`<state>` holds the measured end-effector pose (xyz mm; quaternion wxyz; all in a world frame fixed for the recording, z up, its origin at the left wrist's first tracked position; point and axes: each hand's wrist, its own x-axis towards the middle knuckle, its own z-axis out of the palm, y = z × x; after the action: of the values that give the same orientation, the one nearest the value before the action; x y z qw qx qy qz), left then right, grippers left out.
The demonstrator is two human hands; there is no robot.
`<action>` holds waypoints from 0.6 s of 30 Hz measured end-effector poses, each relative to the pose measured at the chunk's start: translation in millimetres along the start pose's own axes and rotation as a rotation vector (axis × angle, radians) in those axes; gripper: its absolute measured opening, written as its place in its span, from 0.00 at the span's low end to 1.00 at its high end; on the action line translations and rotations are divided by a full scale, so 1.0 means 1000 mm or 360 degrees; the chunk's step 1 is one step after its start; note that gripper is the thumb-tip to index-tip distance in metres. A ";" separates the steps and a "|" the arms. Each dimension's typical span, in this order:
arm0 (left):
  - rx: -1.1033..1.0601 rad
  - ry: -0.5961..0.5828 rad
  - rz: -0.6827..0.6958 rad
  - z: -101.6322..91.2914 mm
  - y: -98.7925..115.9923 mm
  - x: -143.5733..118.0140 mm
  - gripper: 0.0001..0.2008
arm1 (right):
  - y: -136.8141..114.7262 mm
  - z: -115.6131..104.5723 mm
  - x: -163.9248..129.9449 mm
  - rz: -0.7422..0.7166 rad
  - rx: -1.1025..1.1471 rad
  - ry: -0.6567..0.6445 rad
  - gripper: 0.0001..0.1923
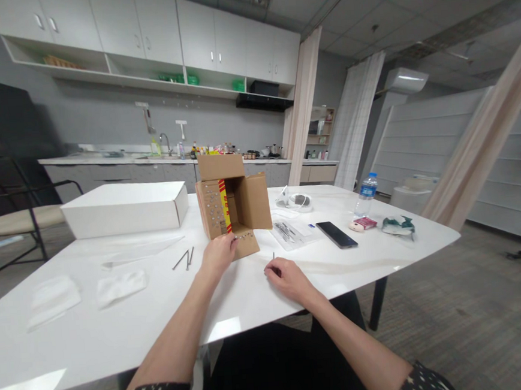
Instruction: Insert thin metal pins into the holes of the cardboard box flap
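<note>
An open cardboard box [254,201] stands on the table in front of me, its flaps spread. Small shiny studs dot its left flap, and more lie in a row on the lower flap [249,244]. My left hand [220,252] is closed at the lower flap's left edge, thumb towards the studs; its fingertips are partly hidden. Just right of the box, my right hand [289,278] is pinched close above the tabletop. A thin dark metal pin [273,256] sticks up from its fingers; the rest is hidden. Several long dark nails [185,259] lie left of my left hand.
A long white box [126,208] stands at the back left. White pouches [121,287] lie at front left. Rightwards are a clear bag of metal tools [288,233], a phone [336,234], a water bottle [366,194] and a green-and-white packet [398,226].
</note>
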<state>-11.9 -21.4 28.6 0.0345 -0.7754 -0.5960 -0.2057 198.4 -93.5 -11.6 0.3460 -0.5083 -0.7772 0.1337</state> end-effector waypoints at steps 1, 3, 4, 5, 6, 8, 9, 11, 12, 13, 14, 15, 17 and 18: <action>0.0002 0.0006 0.0010 0.000 0.000 0.000 0.16 | 0.000 0.000 0.000 -0.0002 -0.0001 0.0002 0.08; 0.0007 0.0020 0.0027 0.001 -0.001 0.000 0.16 | -0.001 0.000 0.000 -0.0007 -0.0002 0.0002 0.08; 0.0009 0.0023 0.0032 0.002 -0.001 0.000 0.16 | -0.001 0.000 -0.001 -0.0009 -0.0002 0.0001 0.08; 0.0012 0.0028 0.0035 0.003 -0.002 0.001 0.16 | -0.001 0.000 -0.001 -0.0010 -0.0003 0.0001 0.08; 0.0015 0.0031 0.0039 0.004 -0.002 0.001 0.16 | -0.001 0.000 -0.001 -0.0012 -0.0003 -0.0001 0.08; 0.0023 0.0029 0.0051 0.005 -0.003 0.002 0.16 | -0.001 0.000 -0.001 -0.0015 -0.0006 -0.0001 0.08; 0.0025 0.0025 0.0058 0.006 -0.004 0.002 0.17 | -0.001 0.000 -0.001 -0.0014 -0.0007 -0.0001 0.08; 0.0024 0.0012 0.0068 0.008 -0.004 0.002 0.17 | -0.001 -0.001 -0.002 -0.0009 -0.0005 -0.0002 0.08; 0.0022 0.0007 0.0068 0.008 -0.003 0.002 0.17 | -0.001 -0.001 -0.002 -0.0007 -0.0005 -0.0003 0.08; 0.0020 0.0005 0.0067 0.008 -0.003 0.001 0.17 | -0.001 -0.001 -0.002 -0.0004 -0.0004 -0.0002 0.08; 0.0020 0.0001 0.0066 0.007 -0.002 0.001 0.17 | -0.002 -0.001 -0.003 -0.0002 -0.0003 -0.0002 0.08; 0.0021 -0.0003 0.0065 0.006 -0.002 0.001 0.16 | -0.002 -0.001 -0.003 -0.0002 -0.0002 -0.0002 0.08; 0.0028 -0.0021 0.0071 0.004 0.000 0.000 0.16 | -0.002 -0.001 -0.003 -0.0005 0.0004 0.0002 0.09; 0.0029 -0.0033 0.0073 0.003 0.001 0.000 0.16 | -0.002 -0.001 -0.003 -0.0005 0.0007 0.0003 0.09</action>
<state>-10.4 -21.0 25.5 0.0400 -0.7906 -0.5803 -0.1913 198.3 -96.8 -10.8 0.3480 -0.5065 -0.7774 0.1343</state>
